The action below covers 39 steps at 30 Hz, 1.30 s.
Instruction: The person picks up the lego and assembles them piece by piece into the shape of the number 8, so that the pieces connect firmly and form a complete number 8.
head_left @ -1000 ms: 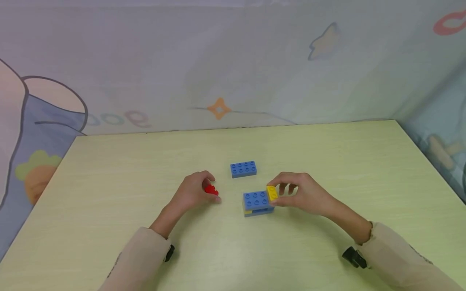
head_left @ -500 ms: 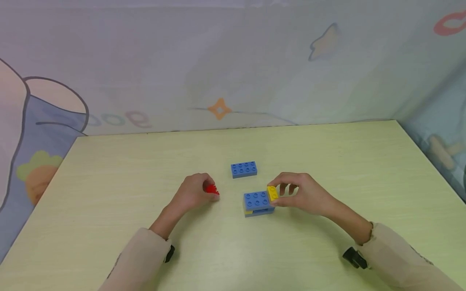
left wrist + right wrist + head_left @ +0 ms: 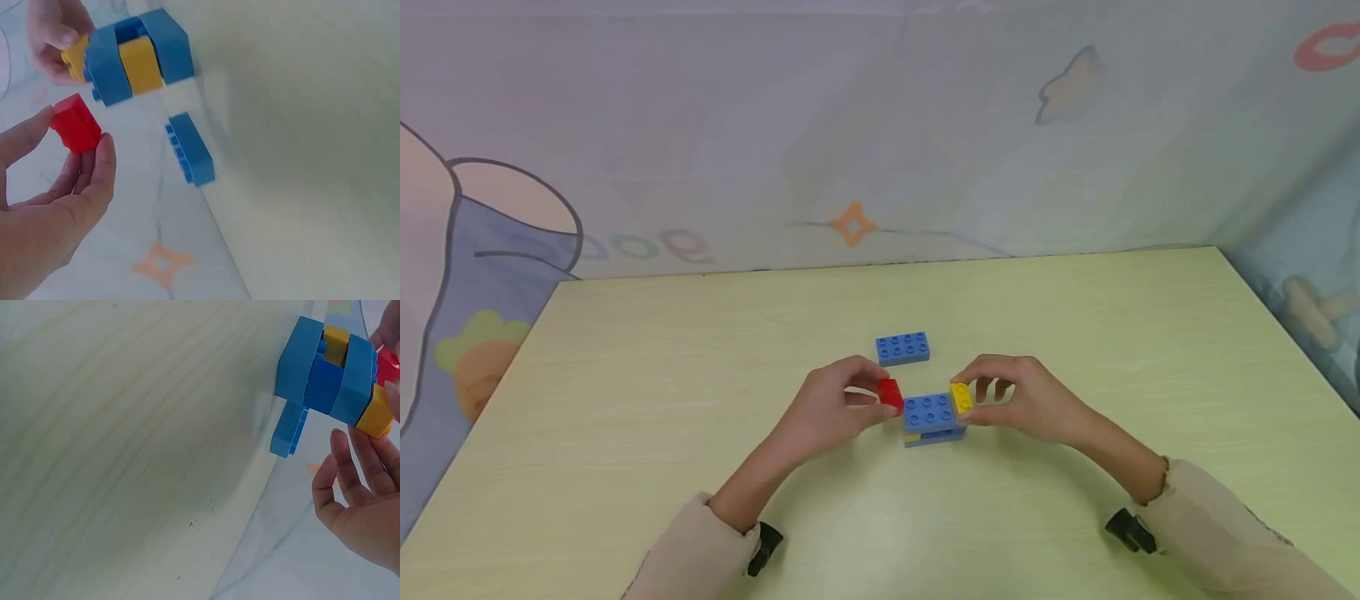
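Note:
My left hand (image 3: 831,408) pinches a small red building brick (image 3: 891,396) between thumb and fingertips, just left of a stack of bricks. That stack has a blue brick (image 3: 927,412) on top; the left wrist view shows a yellow brick (image 3: 142,65) in its middle layer, and the right wrist view a darker blue brick (image 3: 324,384) there too. At the stack's right end, my right hand (image 3: 1033,398) pinches a small yellow brick (image 3: 961,398) that sits on the top blue brick. In the left wrist view the red brick (image 3: 76,124) is held apart from the stack.
Behind the stack, a separate long blue brick (image 3: 902,348) lies on the pale wooden table (image 3: 662,375). A printed cloth (image 3: 737,125) hangs along the table's far edge.
My left hand has moved right with the red brick, from off to the left to beside the stack, and the brick has turned. My right hand stays on the yellow brick.

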### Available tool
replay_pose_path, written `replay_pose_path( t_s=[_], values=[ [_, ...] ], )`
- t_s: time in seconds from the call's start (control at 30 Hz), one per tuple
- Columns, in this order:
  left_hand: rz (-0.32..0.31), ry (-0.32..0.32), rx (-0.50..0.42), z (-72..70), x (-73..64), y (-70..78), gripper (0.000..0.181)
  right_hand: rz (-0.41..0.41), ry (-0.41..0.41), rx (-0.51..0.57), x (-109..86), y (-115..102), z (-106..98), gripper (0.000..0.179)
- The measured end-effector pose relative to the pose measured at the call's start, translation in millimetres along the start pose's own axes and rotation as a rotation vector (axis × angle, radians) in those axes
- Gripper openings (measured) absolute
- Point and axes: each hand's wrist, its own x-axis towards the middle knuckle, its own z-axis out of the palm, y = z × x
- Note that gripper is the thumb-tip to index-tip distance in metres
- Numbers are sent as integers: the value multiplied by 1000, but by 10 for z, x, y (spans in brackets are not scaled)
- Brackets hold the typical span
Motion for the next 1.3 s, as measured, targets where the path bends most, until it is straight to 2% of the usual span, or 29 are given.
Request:
replay_pose_path(
  t_s=[0.17,0.4,0.6,0.9,1.3],
  values=[
    [67,-12,-30,90,-22,58,29,3,-2,8,4,1,3,29],
    [146,-12,33,148,-22,40,29,-8,-3,19,7,-11,9,28],
    [203,-21,43,144,-27,13,31,-10,0,22,19,-32,14,28],
    [202,-38,38,153,-29,2,31,-14,4,11,23,-37,4,28],
    [191,-3,25,187,-13,-24,28,-5,0,15,26,-36,8,29]
  ],
)
